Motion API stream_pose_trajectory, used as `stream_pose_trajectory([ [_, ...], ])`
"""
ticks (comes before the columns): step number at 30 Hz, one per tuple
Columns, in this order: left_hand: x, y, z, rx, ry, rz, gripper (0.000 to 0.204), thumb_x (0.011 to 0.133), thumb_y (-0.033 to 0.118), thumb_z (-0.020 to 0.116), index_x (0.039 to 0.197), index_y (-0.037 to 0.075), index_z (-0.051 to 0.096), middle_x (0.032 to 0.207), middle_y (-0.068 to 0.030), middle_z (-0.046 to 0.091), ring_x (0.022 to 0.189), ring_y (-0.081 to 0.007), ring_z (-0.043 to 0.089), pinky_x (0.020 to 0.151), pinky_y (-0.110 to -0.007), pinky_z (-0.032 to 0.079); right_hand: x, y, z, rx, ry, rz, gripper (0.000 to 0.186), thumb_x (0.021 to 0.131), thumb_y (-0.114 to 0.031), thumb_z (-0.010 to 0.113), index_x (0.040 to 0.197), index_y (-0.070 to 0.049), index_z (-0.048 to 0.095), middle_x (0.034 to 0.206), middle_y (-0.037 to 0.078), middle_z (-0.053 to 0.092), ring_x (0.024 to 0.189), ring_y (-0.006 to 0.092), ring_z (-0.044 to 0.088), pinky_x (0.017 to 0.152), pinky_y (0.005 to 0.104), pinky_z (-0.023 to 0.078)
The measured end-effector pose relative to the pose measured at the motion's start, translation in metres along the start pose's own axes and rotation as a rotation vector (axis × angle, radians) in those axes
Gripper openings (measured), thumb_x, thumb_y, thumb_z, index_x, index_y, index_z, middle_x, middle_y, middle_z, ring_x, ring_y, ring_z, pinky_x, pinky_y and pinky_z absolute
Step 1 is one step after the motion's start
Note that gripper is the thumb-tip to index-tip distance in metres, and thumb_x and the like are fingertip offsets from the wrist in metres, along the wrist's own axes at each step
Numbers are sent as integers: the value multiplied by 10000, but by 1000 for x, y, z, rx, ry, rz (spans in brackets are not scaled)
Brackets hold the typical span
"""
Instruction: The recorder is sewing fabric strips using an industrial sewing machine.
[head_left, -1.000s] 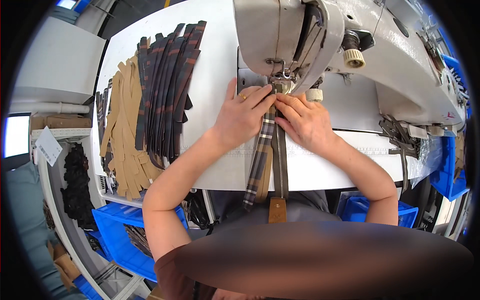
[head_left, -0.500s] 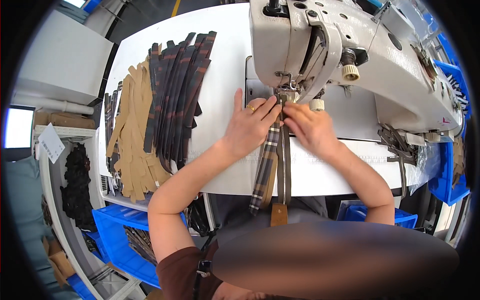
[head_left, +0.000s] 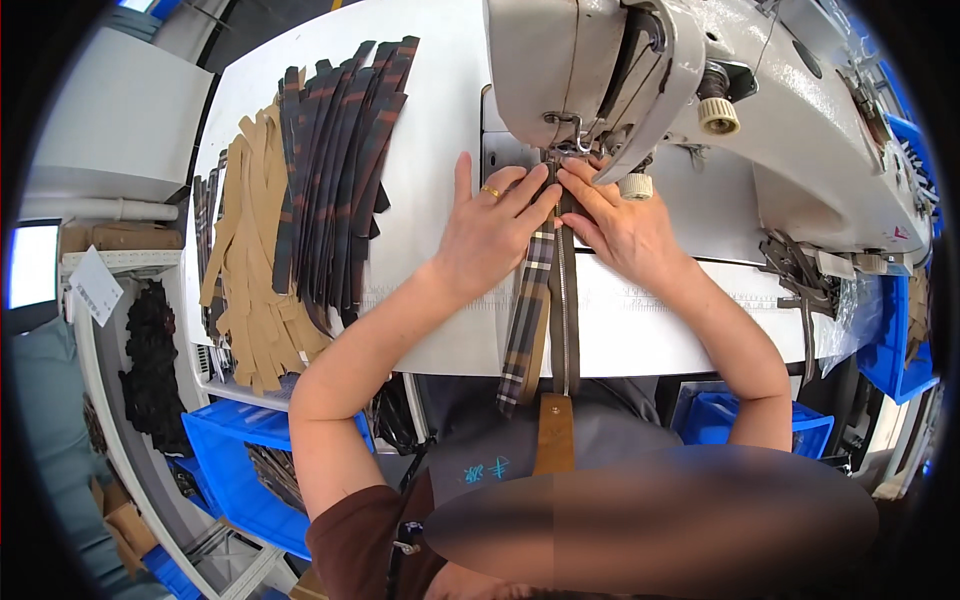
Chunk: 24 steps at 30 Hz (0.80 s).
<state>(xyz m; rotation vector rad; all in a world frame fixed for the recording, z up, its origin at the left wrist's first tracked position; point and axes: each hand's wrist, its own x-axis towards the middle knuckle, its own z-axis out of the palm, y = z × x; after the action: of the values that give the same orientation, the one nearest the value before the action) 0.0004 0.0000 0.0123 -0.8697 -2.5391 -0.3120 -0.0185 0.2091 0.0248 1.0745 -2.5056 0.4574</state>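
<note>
At the white sewing machine [head_left: 540, 60], my left hand [head_left: 495, 230] presses a plaid strip [head_left: 525, 330] with bent fingertips just in front of the presser foot, thumb out to the left. My right hand [head_left: 625, 225] has its fingers together on the dark zipper tape [head_left: 565, 320] beside it, fingertips close to the foot. A tan strip [head_left: 542, 340] shows between plaid and zipper. The needle and the very tips of my fingers are partly hidden by the machine's parts.
Piles of dark plaid strips [head_left: 340, 170] and tan strips [head_left: 250, 250] lie left on the white table [head_left: 430, 80]. Dark zippers [head_left: 790, 270] lie right. Blue bins [head_left: 230, 460] stand below and at right [head_left: 890, 360]. A lit screen [head_left: 33, 265] is far left.
Both hands stay at the presser foot, with my right fingertips a little farther forward than a second ago. The view dipped and came back. The strips have shifted only slightly.
</note>
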Motion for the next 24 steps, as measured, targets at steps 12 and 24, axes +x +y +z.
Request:
stream_pose_trajectory([
  [12,1,0,-1,16,2,7,358,800,143,633,1156,119,658,1216,-39,616,1153,-207,512,1041,-674,166,4,-4,-4,9,25,10,383,806,-213,691,1124,-9,630,1167,99,642,934,277,567,858,395,438],
  [24,5,-3,6,47,49,-5,291,842,291,665,1099,157,698,1144,15,665,1104,-159,530,1047,-617,180,3,4,1,51,38,33,377,815,-216,686,1131,-18,634,1100,111,650,937,301,565,857,409,435],
])
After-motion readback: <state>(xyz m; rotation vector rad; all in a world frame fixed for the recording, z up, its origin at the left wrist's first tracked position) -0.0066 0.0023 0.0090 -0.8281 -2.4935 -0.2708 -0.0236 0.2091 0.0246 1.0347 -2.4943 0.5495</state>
